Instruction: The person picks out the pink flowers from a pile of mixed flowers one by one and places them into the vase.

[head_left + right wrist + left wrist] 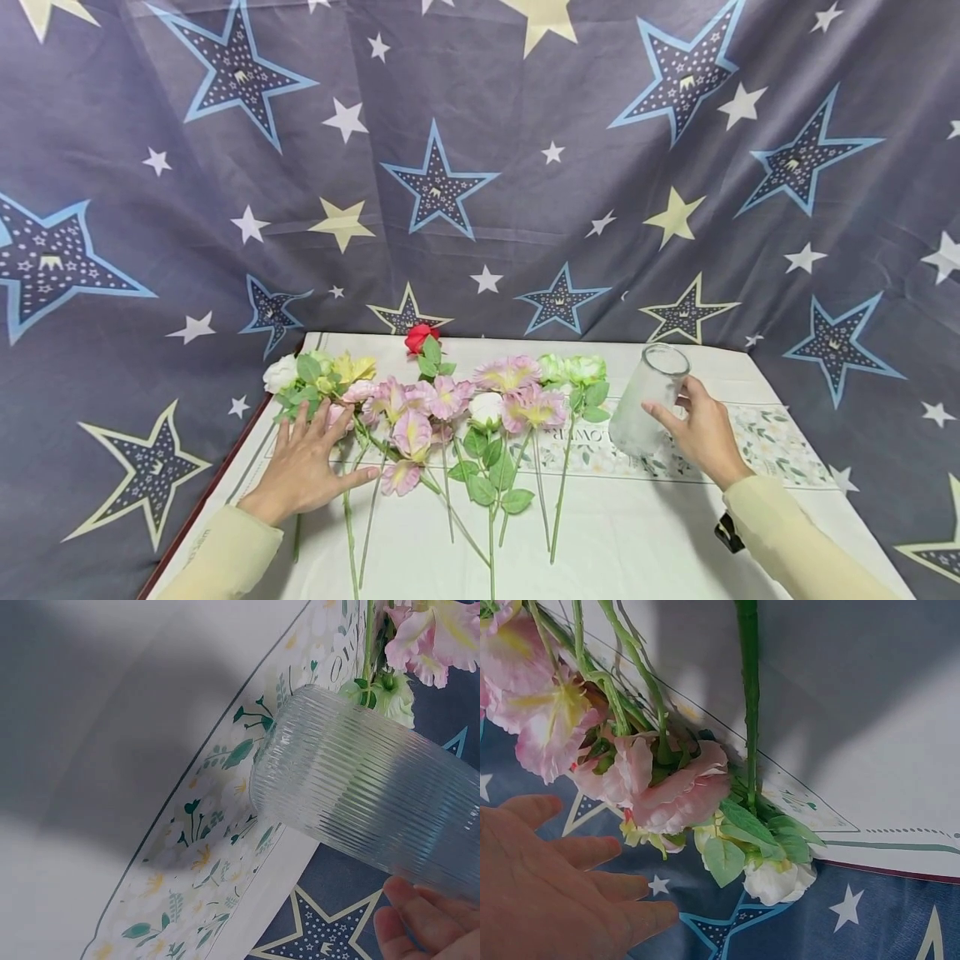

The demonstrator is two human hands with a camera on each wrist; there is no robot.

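My right hand (705,433) holds a clear ribbed glass vase (637,408) near its rim, thumb on the near side and fingers at the right. In the right wrist view the vase (360,787) lies across the picture, with fingertips at its lower edge. My left hand (307,467) is spread flat, fingers apart, close over the left end of a row of artificial flowers. Pink-and-yellow flowers (412,433) are nearest its thumb. By its fingers in the left wrist view are a pink bloom (682,787) and a white rose (780,881).
A red rose (422,338) lies at the back, and green blooms (573,368) are left of the vase. A white rose with leaves (487,408) sits mid-row. Several stems point toward me on the white tablecloth (600,533). A star-patterned curtain (480,167) hangs behind.
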